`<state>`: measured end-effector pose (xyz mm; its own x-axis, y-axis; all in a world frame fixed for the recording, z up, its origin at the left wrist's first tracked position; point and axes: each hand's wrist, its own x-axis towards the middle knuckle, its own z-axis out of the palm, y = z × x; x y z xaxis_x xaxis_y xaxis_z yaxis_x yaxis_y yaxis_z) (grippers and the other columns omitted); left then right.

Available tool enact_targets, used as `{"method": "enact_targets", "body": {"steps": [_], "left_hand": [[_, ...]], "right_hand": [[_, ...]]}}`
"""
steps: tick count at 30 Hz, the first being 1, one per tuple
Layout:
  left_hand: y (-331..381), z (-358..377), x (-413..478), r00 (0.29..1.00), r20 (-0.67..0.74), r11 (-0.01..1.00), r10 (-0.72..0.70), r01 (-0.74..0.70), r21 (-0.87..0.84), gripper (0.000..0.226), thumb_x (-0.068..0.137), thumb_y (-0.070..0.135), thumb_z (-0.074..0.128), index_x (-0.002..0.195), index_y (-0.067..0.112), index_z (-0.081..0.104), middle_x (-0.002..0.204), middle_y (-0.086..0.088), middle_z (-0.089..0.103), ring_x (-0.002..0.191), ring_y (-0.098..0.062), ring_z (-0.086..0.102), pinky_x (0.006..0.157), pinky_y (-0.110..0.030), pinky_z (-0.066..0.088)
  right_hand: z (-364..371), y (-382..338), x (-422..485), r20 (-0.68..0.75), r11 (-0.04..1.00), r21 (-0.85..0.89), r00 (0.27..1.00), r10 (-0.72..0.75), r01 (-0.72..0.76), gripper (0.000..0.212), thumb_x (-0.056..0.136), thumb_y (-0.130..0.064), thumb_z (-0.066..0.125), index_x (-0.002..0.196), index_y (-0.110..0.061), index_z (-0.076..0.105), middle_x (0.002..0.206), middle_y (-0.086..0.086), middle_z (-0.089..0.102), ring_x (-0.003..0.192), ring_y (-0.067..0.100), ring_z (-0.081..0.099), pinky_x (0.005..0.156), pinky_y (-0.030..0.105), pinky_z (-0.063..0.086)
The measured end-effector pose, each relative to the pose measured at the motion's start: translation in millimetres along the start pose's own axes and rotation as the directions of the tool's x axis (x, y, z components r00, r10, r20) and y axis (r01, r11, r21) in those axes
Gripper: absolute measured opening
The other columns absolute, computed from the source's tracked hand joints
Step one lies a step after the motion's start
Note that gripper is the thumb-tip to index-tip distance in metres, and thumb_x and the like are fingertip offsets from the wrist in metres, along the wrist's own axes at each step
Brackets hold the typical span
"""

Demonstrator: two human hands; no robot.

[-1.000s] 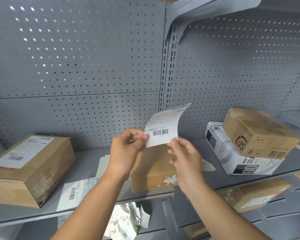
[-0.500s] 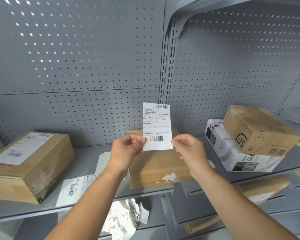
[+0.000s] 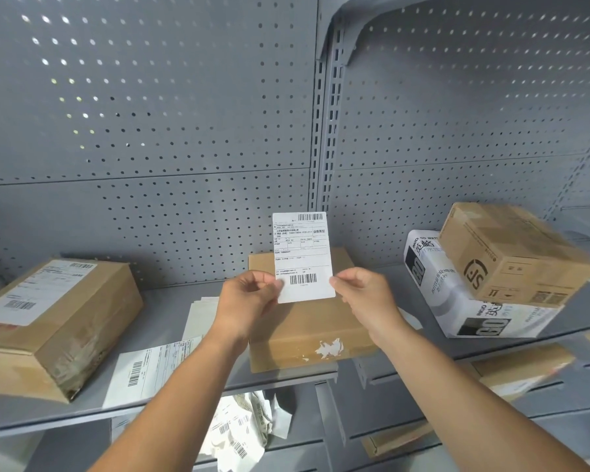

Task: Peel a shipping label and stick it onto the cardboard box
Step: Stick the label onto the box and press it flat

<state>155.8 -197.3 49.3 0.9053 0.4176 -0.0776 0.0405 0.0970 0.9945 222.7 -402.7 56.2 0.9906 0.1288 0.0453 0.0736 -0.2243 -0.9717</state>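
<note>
A white shipping label (image 3: 302,253) with barcodes stands upright in the air, printed side toward me. My left hand (image 3: 247,301) pinches its lower left edge and my right hand (image 3: 365,298) pinches its lower right edge. Directly behind and below the label, a plain cardboard box (image 3: 307,335) lies flat on the grey shelf (image 3: 164,315), with a torn white patch on its front face. The hands hide part of the box's top.
A labelled cardboard box (image 3: 58,321) sits at the left. Loose label sheets (image 3: 147,369) lie on the shelf beside it. At the right, a brown box (image 3: 511,253) rests on a white package (image 3: 457,298). Crumpled backing papers (image 3: 246,427) fill the lower shelf.
The label, curled over backward a second ago, now stands flat and upright between both hands. My right hand shifted from the label's bottom to its right edge.
</note>
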Motion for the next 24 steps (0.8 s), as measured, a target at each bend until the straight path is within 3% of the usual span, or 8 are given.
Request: {"method": "enact_targets", "body": {"steps": [3, 5, 9, 12, 24], "left_hand": [[-6, 4, 4, 0.999, -0.036, 0.99, 0.029, -0.024, 0.136, 0.012, 0.087, 0.014, 0.081, 0.082, 0.008, 0.071, 0.061, 0.006, 0.063, 0.055, -0.01, 0.052, 0.057, -0.021, 0.042], [-9, 7, 5, 0.995, -0.089, 0.959, 0.055, -0.028, 0.281, 0.014, 0.084, 0.021, 0.083, 0.079, 0.014, 0.073, 0.066, 0.009, 0.068, 0.06, -0.01, 0.058, 0.061, -0.021, 0.043], [-17, 5, 10, 0.99, -0.086, 0.859, 0.111, -0.053, 0.509, 0.015, 0.081, 0.033, 0.084, 0.078, 0.022, 0.075, 0.08, 0.008, 0.077, 0.08, -0.011, 0.069, 0.073, -0.024, 0.05], [-20, 6, 10, 0.989, -0.07, 0.792, 0.133, -0.064, 0.607, 0.017, 0.082, 0.039, 0.084, 0.077, 0.027, 0.073, 0.079, 0.013, 0.075, 0.08, -0.011, 0.069, 0.073, -0.027, 0.053], [-29, 8, 12, 0.983, -0.09, 0.765, 0.158, -0.065, 0.64, 0.013, 0.084, 0.034, 0.081, 0.078, 0.029, 0.071, 0.078, 0.014, 0.073, 0.081, -0.011, 0.068, 0.072, -0.027, 0.052]], "right_hand": [[-1, 8, 7, -0.005, 0.995, -0.098, 1.0, -0.016, 0.015, 0.004, 0.088, -0.021, 0.075, 0.084, -0.02, 0.075, 0.083, -0.002, 0.076, 0.073, 0.01, 0.065, 0.071, 0.027, 0.053], [-3, 13, 10, -0.003, 0.986, -0.163, 1.0, -0.024, 0.023, 0.005, 0.086, -0.022, 0.076, 0.081, -0.022, 0.076, 0.081, -0.005, 0.077, 0.079, 0.012, 0.071, 0.076, 0.031, 0.056], [-6, 19, 12, 0.013, 0.946, -0.32, 0.998, -0.057, 0.058, 0.008, 0.085, -0.025, 0.077, 0.077, -0.025, 0.076, 0.076, -0.012, 0.075, 0.077, 0.006, 0.069, 0.071, 0.026, 0.052], [-6, 19, 11, 0.026, 0.889, -0.453, 0.997, -0.067, 0.072, 0.014, 0.086, -0.032, 0.075, 0.072, -0.031, 0.071, 0.074, -0.018, 0.072, 0.079, 0.003, 0.068, 0.072, 0.029, 0.055], [-1, 23, 13, 0.05, 0.812, -0.581, 0.998, -0.032, 0.055, 0.011, 0.085, -0.042, 0.07, 0.079, -0.033, 0.074, 0.079, -0.022, 0.071, 0.084, 0.006, 0.068, 0.073, 0.034, 0.059]]}}
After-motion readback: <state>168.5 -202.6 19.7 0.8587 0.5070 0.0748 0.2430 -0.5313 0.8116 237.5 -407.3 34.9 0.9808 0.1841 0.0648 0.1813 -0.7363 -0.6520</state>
